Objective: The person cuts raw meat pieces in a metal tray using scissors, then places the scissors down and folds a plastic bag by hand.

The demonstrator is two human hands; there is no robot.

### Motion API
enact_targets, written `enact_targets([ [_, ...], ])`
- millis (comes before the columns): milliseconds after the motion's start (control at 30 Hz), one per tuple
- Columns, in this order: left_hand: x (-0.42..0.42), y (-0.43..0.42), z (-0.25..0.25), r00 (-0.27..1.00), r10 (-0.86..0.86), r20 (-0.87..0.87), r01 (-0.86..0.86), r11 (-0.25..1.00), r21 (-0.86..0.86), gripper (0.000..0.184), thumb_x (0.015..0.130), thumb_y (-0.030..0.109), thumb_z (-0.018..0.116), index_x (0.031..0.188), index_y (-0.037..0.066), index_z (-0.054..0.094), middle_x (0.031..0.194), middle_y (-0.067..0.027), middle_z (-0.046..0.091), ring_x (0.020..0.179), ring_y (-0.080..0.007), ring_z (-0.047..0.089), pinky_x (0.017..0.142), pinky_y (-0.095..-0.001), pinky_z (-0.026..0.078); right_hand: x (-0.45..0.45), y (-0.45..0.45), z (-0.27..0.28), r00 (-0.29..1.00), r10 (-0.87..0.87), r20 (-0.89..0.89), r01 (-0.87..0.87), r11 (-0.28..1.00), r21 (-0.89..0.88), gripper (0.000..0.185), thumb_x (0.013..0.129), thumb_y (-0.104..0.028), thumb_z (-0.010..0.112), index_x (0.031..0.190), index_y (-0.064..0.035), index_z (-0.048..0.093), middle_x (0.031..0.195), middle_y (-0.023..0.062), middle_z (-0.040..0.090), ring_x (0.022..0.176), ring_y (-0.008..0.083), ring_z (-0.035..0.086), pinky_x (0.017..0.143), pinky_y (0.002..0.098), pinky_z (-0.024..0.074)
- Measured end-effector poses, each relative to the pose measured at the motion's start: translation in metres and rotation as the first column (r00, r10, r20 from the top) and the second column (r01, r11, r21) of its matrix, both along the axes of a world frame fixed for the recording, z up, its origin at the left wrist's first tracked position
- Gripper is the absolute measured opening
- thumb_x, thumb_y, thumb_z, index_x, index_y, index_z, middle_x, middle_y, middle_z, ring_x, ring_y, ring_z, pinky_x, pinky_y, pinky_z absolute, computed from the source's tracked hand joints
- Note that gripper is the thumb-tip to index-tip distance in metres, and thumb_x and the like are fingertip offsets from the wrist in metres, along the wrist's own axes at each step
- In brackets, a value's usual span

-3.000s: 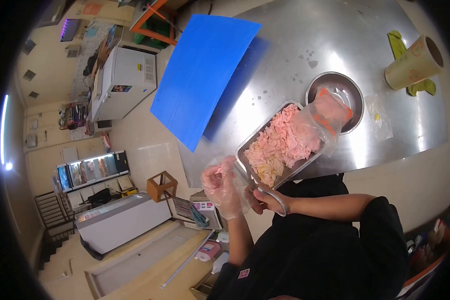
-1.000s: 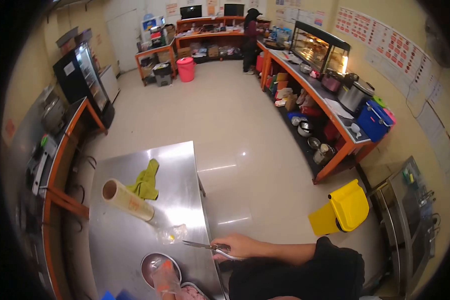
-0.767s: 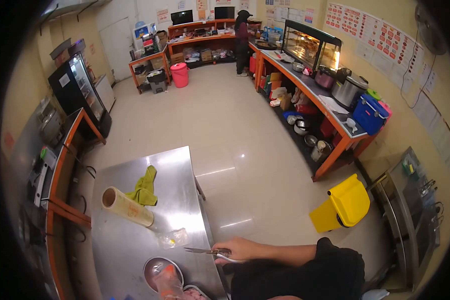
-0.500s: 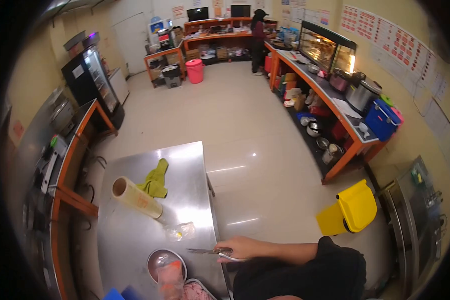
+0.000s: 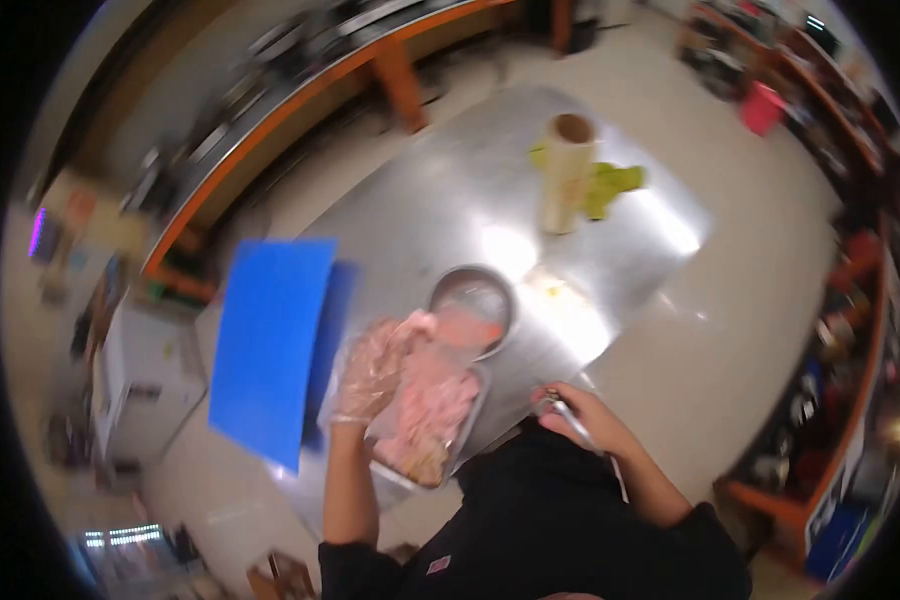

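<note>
My left hand (image 5: 370, 372), in a clear plastic glove, is closed around a pale pink piece of raw meat (image 5: 417, 326). It is over the left side of a metal tray (image 5: 458, 455) heaped with raw pink meat (image 5: 435, 405). Just beyond the tray stands a round steel bowl (image 5: 511, 300) with something orange-pink and a clear plastic bag in it. My bare right hand (image 5: 577, 418) grips scissors (image 5: 570, 422) by the table's near right edge, apart from the meat. Motion blur hides the scissors' blades in part.
A blue board (image 5: 270, 350) stands at the left of the steel table (image 5: 400, 215). Toward the far end are a cling-film roll (image 5: 568, 180) and a green cloth (image 5: 615, 188). A small clear plastic piece (image 5: 555, 292) lies right of the bowl. Orange-framed counters (image 5: 400, 85) line the room.
My view has swung down and turned onto the table. My gloved left hand, the meat tray and the blue board are now in full view. My right hand still holds the scissors, now nearer my body.
</note>
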State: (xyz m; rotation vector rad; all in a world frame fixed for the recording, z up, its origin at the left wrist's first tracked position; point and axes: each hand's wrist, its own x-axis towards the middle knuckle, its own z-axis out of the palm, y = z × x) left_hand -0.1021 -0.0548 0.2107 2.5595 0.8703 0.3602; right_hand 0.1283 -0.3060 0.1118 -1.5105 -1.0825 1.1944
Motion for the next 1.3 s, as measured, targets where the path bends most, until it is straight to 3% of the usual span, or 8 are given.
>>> enact_targets([
  [100, -0.015, -0.024, 0.021, 0.927, 0.344, 0.149, -0.255, 0.871, -0.421, 0.021, 0.102, 0.019, 0.052, 0.108, 0.008, 0.068, 0.089, -0.0122, 0.067, 0.077, -0.0253, 0.066, 0.07, -0.0372, 0.052, -0.016, 0.017, -0.011, 0.909, 0.316, -0.272, -0.315, 0.948, 0.05, 0.039, 0.097, -0.033, 0.067, 0.123, -0.0069, 0.056, 0.093, 0.0021, 0.058, 0.083, 0.0134, 0.056, 0.076, 0.0305, 0.0489],
  [233, -0.041, -0.05, 0.006, 0.899, 0.434, 0.063, -0.373, 0.832, -0.41, 0.027, 0.104, 0.024, 0.052, 0.102, 0.004, 0.069, 0.077, -0.0103, 0.064, 0.066, -0.0223, 0.063, 0.065, -0.0367, 0.051, -0.076, 0.059, -0.035, 0.466, 0.422, -0.778, -0.502, 0.85, 0.161, 0.045, 0.104, -0.047, 0.05, 0.123, -0.0061, 0.05, 0.086, 0.0017, 0.05, 0.073, 0.0103, 0.047, 0.065, 0.0257, 0.0422],
  [333, -0.099, -0.077, -0.06, 0.956, 0.291, 0.045, -0.286, 0.954, -0.09, 0.025, 0.103, 0.022, 0.052, 0.104, 0.003, 0.068, 0.079, -0.0127, 0.064, 0.069, -0.0248, 0.065, 0.066, -0.0387, 0.051, -0.12, 0.078, -0.049, 0.223, 0.284, -0.933, -0.536, 0.835, 0.126, 0.043, 0.105, -0.048, 0.049, 0.116, -0.0065, 0.05, 0.083, 0.0017, 0.049, 0.068, 0.01, 0.048, 0.061, 0.0272, 0.0425],
  [367, -0.109, -0.086, -0.06, 0.975, 0.21, 0.069, -0.215, 0.973, 0.083, 0.022, 0.1, 0.023, 0.055, 0.109, 0.005, 0.065, 0.086, -0.0169, 0.065, 0.075, -0.0337, 0.065, 0.069, -0.0435, 0.052, -0.128, 0.086, -0.035, 0.296, 0.254, -0.921, -0.549, 0.834, 0.054, 0.038, 0.105, -0.045, 0.049, 0.108, -0.0067, 0.051, 0.075, 0.0002, 0.046, 0.058, 0.0086, 0.045, 0.05, 0.0257, 0.0388],
  [567, -0.153, -0.147, -0.052, 0.713, 0.685, -0.15, -0.698, 0.674, -0.241, 0.024, 0.099, 0.029, 0.056, 0.11, 0.009, 0.063, 0.092, -0.0202, 0.066, 0.081, -0.0451, 0.06, 0.072, -0.0507, 0.05, -0.164, 0.085, -0.048, 0.427, 0.168, -0.889, -0.653, 0.737, -0.174, 0.04, 0.104, -0.047, 0.052, 0.102, -0.0067, 0.053, 0.066, -0.0028, 0.04, 0.047, 0.0059, 0.035, 0.042, 0.0218, 0.0288],
  [767, -0.168, -0.179, -0.082, 0.462, 0.867, -0.188, -0.872, 0.406, -0.272, 0.019, 0.1, 0.02, 0.055, 0.112, 0.01, 0.065, 0.096, -0.0163, 0.068, 0.085, -0.0346, 0.066, 0.072, -0.0412, 0.052, -0.185, 0.08, -0.048, 0.479, 0.231, -0.847, -0.692, 0.693, -0.203, 0.036, 0.104, -0.044, 0.054, 0.102, -0.0079, 0.053, 0.067, -0.0026, 0.041, 0.047, 0.0056, 0.035, 0.042, 0.0225, 0.0295],
  [1067, -0.153, -0.173, -0.141, 0.227, 0.931, 0.285, -0.185, 0.328, -0.926, 0.035, 0.101, 0.013, 0.056, 0.135, 0.007, 0.057, 0.122, -0.0026, 0.063, 0.111, -0.013, 0.058, 0.094, -0.0314, 0.047, -0.179, 0.079, -0.044, 0.712, 0.52, -0.472, -0.643, 0.753, -0.14, 0.02, 0.099, -0.023, 0.066, 0.099, -0.0041, 0.061, 0.075, -0.0037, 0.054, 0.065, 0.0032, 0.047, 0.058, 0.0215, 0.0397],
  [1300, -0.135, -0.164, -0.158, 0.284, 0.94, 0.188, -0.19, 0.247, -0.95, 0.025, 0.103, 0.017, 0.056, 0.125, 0.005, 0.058, 0.118, -0.0023, 0.06, 0.11, -0.011, 0.054, 0.095, -0.0293, 0.046, -0.166, 0.077, -0.05, 0.779, 0.486, -0.396, -0.585, 0.791, -0.179, 0.02, 0.098, -0.021, 0.069, 0.099, -0.0011, 0.064, 0.079, -0.0025, 0.058, 0.074, 0.0033, 0.051, 0.066, 0.0227, 0.0436],
])
